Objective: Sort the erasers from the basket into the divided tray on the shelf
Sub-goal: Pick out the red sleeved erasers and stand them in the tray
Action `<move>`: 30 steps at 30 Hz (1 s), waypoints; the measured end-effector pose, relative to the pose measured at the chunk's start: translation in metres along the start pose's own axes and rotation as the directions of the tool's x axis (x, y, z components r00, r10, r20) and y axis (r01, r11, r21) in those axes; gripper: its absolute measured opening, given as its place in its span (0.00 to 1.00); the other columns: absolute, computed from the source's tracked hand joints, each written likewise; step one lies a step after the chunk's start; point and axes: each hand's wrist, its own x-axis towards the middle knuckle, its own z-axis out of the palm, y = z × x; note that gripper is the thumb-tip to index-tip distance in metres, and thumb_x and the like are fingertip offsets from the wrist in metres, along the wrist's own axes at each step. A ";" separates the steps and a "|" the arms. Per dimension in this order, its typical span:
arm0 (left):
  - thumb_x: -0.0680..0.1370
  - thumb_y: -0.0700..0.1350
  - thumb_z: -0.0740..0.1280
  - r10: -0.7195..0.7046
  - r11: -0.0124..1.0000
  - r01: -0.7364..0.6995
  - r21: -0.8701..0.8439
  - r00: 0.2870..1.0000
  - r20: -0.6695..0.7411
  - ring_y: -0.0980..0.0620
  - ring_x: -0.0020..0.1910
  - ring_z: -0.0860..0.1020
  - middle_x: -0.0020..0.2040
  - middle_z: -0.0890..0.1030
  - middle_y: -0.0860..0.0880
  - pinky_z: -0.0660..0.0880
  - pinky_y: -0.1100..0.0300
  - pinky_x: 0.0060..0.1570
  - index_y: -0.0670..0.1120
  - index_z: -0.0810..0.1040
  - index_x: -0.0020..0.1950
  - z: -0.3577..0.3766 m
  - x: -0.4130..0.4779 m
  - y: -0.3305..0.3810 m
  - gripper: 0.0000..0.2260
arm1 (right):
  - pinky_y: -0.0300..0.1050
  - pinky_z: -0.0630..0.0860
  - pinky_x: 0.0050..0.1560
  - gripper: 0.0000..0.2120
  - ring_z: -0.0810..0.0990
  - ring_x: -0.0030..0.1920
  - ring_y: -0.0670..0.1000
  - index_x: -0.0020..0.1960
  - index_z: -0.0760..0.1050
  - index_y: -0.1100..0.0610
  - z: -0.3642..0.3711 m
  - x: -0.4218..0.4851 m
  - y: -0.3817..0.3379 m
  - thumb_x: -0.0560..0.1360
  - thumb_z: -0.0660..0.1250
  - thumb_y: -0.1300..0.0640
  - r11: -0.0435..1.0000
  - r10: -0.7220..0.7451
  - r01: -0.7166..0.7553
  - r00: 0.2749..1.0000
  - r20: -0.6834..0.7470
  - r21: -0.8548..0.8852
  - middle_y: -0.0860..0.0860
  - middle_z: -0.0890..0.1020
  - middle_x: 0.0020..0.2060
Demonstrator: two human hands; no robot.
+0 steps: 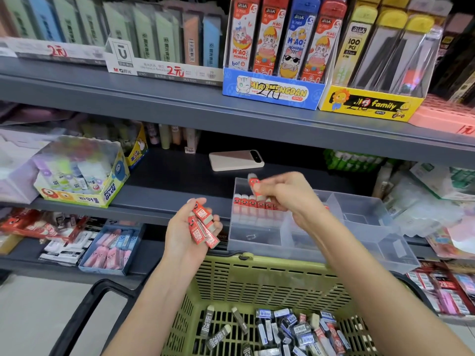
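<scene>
My left hand point(186, 231) grips a small bundle of red-sleeved erasers point(203, 224) just left of the clear divided tray point(365, 222) on the shelf. My right hand point(285, 194) pinches one red eraser point(254, 185) above the tray's left compartment. A row of red erasers point(253, 202) stands upright along that compartment's back wall. The tray's other compartments look bare. Below, the green basket point(257, 281) holds several loose erasers point(288, 330) in black, blue and red sleeves.
A white phone point(235, 160) lies on the shelf behind the tray. A glue display box point(82, 173) stands at the left. Boxed erasers point(113, 247) fill the lower shelf. Pencil-lead boxes point(275, 91) line the shelf above. The basket's black handle point(84, 312) hangs left.
</scene>
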 end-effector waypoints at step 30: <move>0.69 0.56 0.69 0.170 0.878 -0.259 0.403 0.955 0.244 0.54 0.27 0.74 0.32 0.78 0.47 0.70 0.63 0.24 0.46 0.79 0.47 0.005 -0.012 -0.006 0.15 | 0.34 0.74 0.28 0.05 0.75 0.26 0.43 0.39 0.80 0.60 0.020 -0.018 -0.001 0.73 0.69 0.63 0.977 -0.094 0.043 0.967 0.239 0.210 0.51 0.80 0.28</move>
